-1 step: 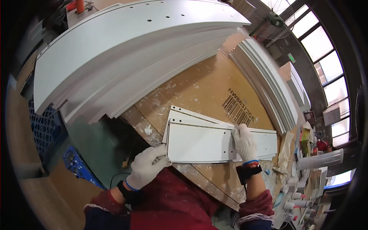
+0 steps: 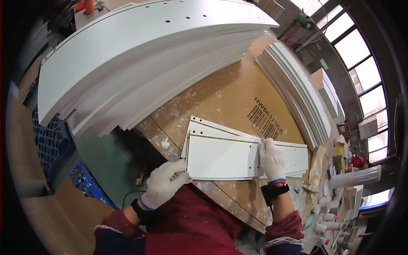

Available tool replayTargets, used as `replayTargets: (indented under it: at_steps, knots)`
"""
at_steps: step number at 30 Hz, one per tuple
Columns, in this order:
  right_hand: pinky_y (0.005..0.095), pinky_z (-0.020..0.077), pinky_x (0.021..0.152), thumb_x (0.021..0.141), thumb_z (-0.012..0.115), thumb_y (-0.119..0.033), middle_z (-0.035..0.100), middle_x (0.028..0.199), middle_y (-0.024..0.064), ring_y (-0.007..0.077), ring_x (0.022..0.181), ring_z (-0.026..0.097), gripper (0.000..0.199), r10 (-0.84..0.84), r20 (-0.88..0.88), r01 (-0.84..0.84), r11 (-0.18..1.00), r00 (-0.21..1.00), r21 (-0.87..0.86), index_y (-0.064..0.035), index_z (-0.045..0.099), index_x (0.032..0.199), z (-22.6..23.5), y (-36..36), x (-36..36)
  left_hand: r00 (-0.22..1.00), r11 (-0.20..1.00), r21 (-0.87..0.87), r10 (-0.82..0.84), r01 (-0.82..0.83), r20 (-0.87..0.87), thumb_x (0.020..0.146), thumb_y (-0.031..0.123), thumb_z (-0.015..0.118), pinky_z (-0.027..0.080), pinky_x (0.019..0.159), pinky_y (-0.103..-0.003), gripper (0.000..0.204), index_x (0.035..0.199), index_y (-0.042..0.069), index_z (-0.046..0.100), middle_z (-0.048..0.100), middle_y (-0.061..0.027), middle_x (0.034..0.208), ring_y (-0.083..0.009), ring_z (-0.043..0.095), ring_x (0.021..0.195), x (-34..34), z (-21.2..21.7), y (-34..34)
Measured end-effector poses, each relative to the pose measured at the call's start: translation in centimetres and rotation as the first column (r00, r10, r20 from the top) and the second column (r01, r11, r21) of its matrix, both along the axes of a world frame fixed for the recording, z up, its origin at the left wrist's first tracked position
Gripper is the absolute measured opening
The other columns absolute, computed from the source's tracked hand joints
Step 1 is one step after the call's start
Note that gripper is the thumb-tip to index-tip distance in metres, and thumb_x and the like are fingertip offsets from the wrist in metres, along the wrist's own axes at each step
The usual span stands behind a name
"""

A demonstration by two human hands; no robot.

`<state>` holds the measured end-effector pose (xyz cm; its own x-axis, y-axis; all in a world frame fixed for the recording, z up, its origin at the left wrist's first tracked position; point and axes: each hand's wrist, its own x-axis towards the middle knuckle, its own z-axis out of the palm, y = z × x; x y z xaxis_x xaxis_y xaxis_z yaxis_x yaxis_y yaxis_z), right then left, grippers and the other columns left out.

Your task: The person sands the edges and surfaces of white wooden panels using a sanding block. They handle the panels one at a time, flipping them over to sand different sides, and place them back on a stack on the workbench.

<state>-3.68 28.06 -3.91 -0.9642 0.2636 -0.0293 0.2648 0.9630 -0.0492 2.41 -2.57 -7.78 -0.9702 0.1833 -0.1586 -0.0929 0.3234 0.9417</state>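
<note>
A short white panel (image 2: 221, 157) with small holes along its edges lies on top of a few similar white panels on a cardboard-covered table (image 2: 221, 102). My left hand (image 2: 166, 182), in a white knit glove, grips the panel's near left corner. My right hand (image 2: 270, 158), also gloved and with a black wrist strap, lies on the panel's right end, its fingertips curled at the far edge. A longer white panel (image 2: 295, 155) sticks out to the right beneath it.
A big stack of long white boards (image 2: 148, 55) fills the far side of the table. More white strips (image 2: 297, 97) lie stacked at the right. A blue plastic crate (image 2: 46, 140) stands at the left. Bottles and tubes (image 2: 340, 182) crowd the right edge.
</note>
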Motion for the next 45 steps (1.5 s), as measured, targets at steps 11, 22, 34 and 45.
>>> replayTargets:
  at_steps: [11,22,34,45]
  knots:
    - [0.048,0.0514,0.069,0.095,0.049,-0.029,0.065,0.081,0.021,0.0397,0.076,0.065,0.025,0.598,0.034,-0.55,0.757,0.801,-0.352,-0.0042,0.054,0.096,1.3,-17.9,-0.4,0.989,0.996,0.014,0.091,-0.09,-0.119,0.082,0.018,0.071,0.05,0.067,-0.03,0.024,0.103,0.006,0.067,0.065,-0.0104,0.084,-0.0153,0.064,0.073,0.9,-2.8,-0.4]
    - [0.0452,0.0518,0.072,0.094,0.05,-0.027,0.066,0.086,0.0215,0.0369,0.082,0.067,0.025,0.705,0.263,-0.626,0.707,0.658,-0.328,-0.0028,0.055,0.097,-0.1,-20.1,-2.3,0.966,0.991,0.096,0.109,-0.088,-0.236,0.077,0.016,0.073,0.051,0.071,-0.037,0.025,0.099,0.006,0.067,0.065,-0.013,0.086,-0.03,0.065,0.08,0.6,-3.4,0.9]
    - [0.0394,0.0512,0.052,0.093,0.051,-0.021,0.06,0.069,0.0068,0.0235,0.057,0.063,0.014,0.478,-0.058,-0.445,0.849,0.876,0.285,-0.0089,0.057,0.088,-1.6,-7.2,3.1,0.951,0.838,0.449,0.26,-0.308,0.167,0.092,0.005,0.058,0.051,0.068,-0.025,0.026,0.117,-0.003,0.058,0.059,-0.004,0.088,-0.0098,0.058,0.076,-1.2,-2.0,-1.9]
    - [0.0488,0.0506,0.066,0.091,0.056,-0.03,0.065,0.081,0.0173,0.0394,0.078,0.064,0.025,0.329,-0.097,-0.343,0.885,0.939,-0.314,-0.0093,0.06,0.105,0.5,-9.2,1.5,0.922,0.831,0.401,0.362,-0.385,0.136,0.093,0.011,0.06,0.052,0.067,-0.026,0.028,0.117,-0.003,0.058,0.062,-0.0066,0.091,-0.0117,0.06,0.075,-1.0,-0.9,-3.3]
